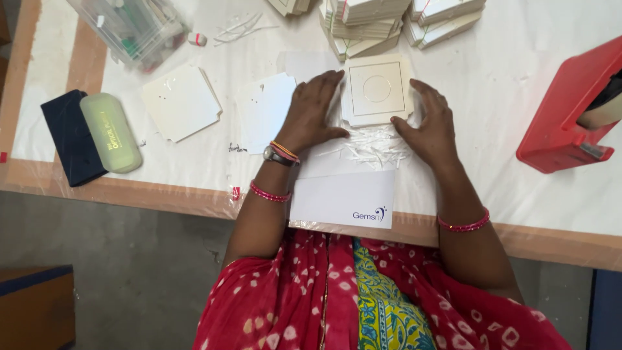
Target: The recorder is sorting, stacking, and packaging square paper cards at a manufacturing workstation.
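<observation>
**Both hands flank a square white card**

The square white card (376,90), embossed with a circle, lies flat on the table (518,97). The left hand (312,111) rests open against its left edge; the right hand (429,123) touches its right edge, fingers spread. White paper strips (372,150) lie just below the card, stacked cards (363,26) above it.

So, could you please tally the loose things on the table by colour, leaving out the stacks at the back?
White or cream card pieces: 4 (square card with a circle between the left hand and right hand, flat pieces, long card)
Red tape dispenser: 1
Green spectacle case: 1
Dark blue pouch: 1
Total: 7
</observation>
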